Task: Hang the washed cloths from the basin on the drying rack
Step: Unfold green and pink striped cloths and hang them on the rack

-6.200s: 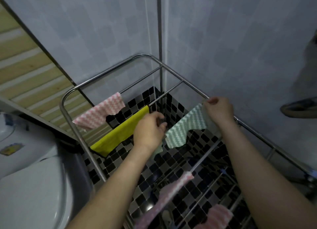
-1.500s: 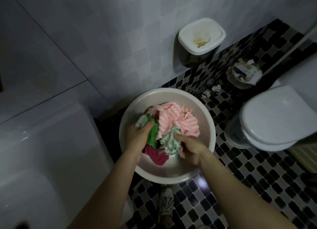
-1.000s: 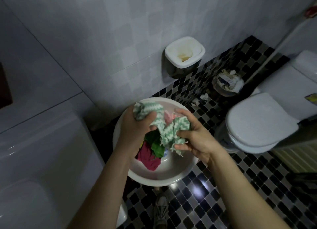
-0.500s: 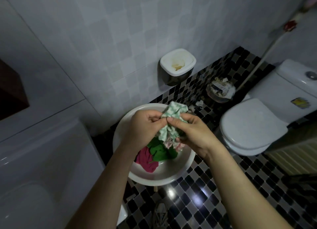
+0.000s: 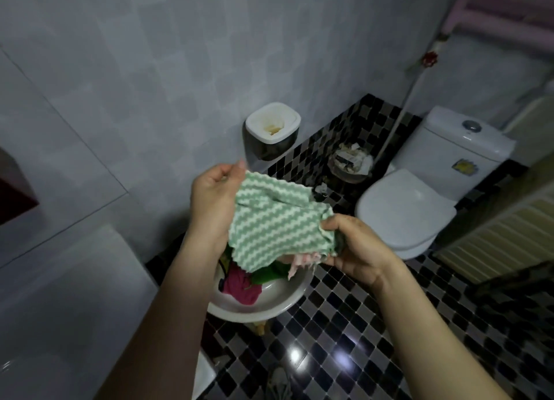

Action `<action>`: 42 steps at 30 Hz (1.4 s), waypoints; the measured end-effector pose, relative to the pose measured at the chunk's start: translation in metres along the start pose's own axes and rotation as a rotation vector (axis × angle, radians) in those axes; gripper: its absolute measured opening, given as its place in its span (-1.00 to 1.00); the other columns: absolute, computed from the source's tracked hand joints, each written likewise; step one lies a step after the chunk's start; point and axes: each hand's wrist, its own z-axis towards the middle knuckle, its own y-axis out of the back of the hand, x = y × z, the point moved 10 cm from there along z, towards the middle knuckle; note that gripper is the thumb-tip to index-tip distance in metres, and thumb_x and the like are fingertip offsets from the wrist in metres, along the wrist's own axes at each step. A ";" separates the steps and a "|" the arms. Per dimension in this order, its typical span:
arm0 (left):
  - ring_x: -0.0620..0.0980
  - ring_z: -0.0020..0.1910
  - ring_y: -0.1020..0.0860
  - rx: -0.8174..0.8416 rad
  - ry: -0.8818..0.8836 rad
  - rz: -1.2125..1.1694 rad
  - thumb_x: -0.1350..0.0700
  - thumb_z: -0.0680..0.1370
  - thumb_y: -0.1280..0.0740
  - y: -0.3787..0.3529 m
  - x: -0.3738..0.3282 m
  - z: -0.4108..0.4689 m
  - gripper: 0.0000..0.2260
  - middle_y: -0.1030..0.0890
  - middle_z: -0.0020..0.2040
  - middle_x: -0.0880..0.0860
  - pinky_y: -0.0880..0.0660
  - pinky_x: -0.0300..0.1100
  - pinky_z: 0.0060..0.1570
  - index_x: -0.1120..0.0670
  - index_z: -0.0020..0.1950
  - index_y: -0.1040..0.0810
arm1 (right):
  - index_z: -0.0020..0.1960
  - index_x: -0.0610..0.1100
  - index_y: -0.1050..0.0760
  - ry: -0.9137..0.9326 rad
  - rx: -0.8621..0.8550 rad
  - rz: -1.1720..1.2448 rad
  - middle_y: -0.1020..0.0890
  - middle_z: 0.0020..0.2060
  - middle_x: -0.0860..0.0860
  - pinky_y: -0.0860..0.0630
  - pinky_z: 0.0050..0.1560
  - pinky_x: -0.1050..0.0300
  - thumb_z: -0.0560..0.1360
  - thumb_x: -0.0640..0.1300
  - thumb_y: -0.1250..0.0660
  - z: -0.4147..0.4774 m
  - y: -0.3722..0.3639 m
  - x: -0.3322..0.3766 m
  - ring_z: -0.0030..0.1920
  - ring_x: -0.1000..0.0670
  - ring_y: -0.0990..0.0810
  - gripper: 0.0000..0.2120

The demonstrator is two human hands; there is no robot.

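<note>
So the green zigzag cloth (image 5: 275,223) is held above the basin (image 5: 263,309) on the floor, spread between both hands, with its long side running far left to near right. The left hand (image 5: 214,199) pinches the far-left corner and the right hand (image 5: 355,245) grips the near-right edge. A magenta cloth (image 5: 239,285) sits bunched in the basin.

A toilet (image 5: 404,217) stands on the checkered floor (image 5: 359,324); a full wastebasket (image 5: 350,163) sits beside it. A white-topped box (image 5: 271,124) hangs on the tiled wall (image 5: 150,55).
</note>
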 end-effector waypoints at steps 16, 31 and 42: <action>-0.16 -0.42 -0.51 0.665 0.067 0.212 0.26 0.54 -0.34 -0.169 0.025 -0.150 -0.85 -0.64 -0.33 -0.03 -0.42 -0.31 -0.41 0.11 -0.02 -0.69 | 0.19 0.18 -0.51 0.474 -0.349 -0.617 -0.52 0.14 0.11 -0.53 0.04 0.28 0.27 0.26 -0.49 -0.196 0.079 0.031 0.09 0.18 -0.56 -0.48; -0.19 -0.26 -0.51 0.970 -0.603 0.707 0.09 0.47 -0.44 -0.272 0.034 -0.331 -0.86 -0.54 -0.26 -0.11 -0.40 -0.29 -0.21 -0.03 -0.28 -0.57 | -0.20 -0.24 -0.62 0.468 -0.550 -0.197 -0.61 -0.36 -0.10 -0.46 -0.31 0.13 0.45 -0.27 -0.40 -0.360 0.176 -0.040 -0.36 -0.03 -0.55 -0.93; -0.04 -0.38 -0.37 1.519 -0.368 0.555 0.05 0.50 -0.44 -0.340 0.077 -0.408 -0.62 -0.39 -0.38 0.08 -0.28 -0.15 -0.34 0.32 -0.27 -0.43 | -0.23 -0.09 -0.65 0.386 -1.085 -0.657 -0.64 -0.03 0.25 -0.51 -0.09 0.19 0.34 -0.19 -0.46 -0.461 0.236 -0.055 -0.12 0.25 -0.60 -0.98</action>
